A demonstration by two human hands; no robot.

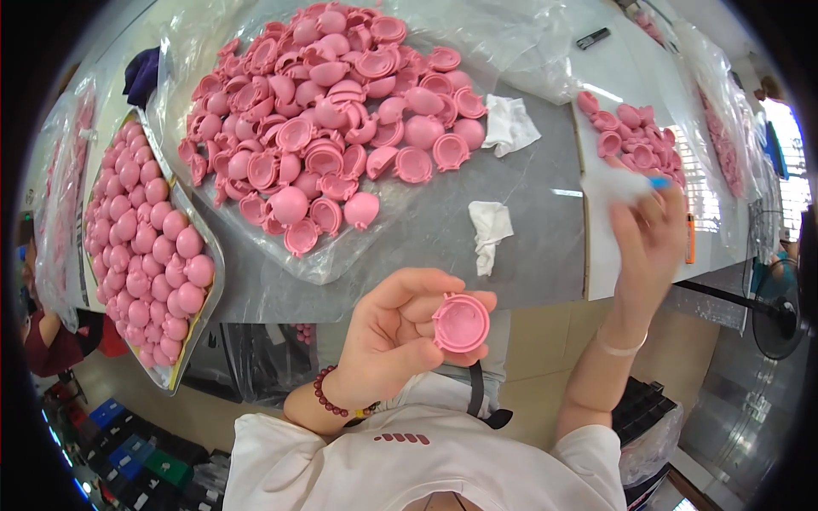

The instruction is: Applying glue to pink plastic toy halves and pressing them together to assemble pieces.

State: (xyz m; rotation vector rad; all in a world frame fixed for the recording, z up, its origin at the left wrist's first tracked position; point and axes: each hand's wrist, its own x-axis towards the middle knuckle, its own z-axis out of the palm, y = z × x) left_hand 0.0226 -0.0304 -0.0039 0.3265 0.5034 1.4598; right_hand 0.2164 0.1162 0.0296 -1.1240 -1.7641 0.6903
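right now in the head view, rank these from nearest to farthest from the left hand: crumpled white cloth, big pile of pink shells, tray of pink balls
From the left hand:
1. Crumpled white cloth, just up and right.
2. Big pile of pink shells, farther up the table.
3. Tray of pink balls, far left.

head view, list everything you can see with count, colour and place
pink half shell: one, pink, held open side up in the left hand
loose half shells: too many to count, pink, heaped on a clear plastic sheet on the table
joined balls: many, pink, in a tray at the far left
small shell pile: about a dozen, pink, on white paper at the right
crumpled cloths: two, white, on the grey table
fan: one, black, right edge
left hand: pinches the shell
right hand: blurred, on the paper, by something blue
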